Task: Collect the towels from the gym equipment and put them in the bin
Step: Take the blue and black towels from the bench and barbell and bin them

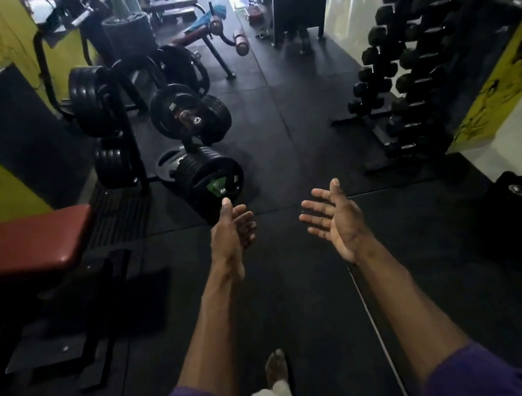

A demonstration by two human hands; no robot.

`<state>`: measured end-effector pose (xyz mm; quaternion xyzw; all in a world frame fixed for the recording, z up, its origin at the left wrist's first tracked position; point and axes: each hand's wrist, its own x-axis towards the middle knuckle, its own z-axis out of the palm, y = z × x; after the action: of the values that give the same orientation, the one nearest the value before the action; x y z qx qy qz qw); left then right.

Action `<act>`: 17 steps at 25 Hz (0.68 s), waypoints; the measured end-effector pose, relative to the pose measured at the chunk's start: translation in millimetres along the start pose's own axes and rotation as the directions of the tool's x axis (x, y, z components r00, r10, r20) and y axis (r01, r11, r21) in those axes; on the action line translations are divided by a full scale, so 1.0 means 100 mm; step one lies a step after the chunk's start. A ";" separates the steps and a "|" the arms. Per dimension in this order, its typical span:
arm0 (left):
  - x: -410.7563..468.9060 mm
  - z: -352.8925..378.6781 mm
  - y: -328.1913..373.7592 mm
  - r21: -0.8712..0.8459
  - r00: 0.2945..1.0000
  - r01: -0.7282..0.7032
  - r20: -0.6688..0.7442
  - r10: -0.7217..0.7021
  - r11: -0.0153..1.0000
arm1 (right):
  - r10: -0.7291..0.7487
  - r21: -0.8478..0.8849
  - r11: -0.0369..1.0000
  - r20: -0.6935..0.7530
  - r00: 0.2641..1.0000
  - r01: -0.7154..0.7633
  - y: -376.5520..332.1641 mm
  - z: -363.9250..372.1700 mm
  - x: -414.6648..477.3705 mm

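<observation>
A teal towel [206, 17] lies draped over a maroon bench [196, 34] far ahead on the left of the aisle. Both of my hands are held out in front of me over the black floor mat. My left hand [232, 233] is open, palm turned inward, fingers apart, holding nothing. My right hand [333, 218] is open too, palm facing left and up, empty. No bin is visible.
Weight plates on a rack [101, 119] and loaded barbell ends [210, 178] line the left side. A red padded bench [27, 242] sits at near left. A dumbbell rack [403, 77] stands on the right. The black mat aisle [276, 128] runs ahead between them.
</observation>
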<state>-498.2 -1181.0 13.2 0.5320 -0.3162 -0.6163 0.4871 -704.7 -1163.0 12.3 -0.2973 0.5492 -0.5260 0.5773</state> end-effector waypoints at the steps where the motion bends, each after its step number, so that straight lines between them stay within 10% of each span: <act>1: 0.24 0.12 0.02 -0.006 1.000 0.008 -0.002 -0.008 1.000 | -0.003 -0.004 1.000 -0.001 1.000 0.003 -0.09 -0.06 0.25; 17: 4.00 2.26 0.84 -0.142 0.996 0.062 0.076 -0.052 0.988 | 0.001 0.091 0.996 -0.022 1.000 0.001 -1.78 -0.84 4.30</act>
<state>-677.2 -1612.0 3.6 0.4815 -0.2731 -0.6700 0.4946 -901.6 -1592.9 19.5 -0.2648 0.5309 -0.5538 0.5842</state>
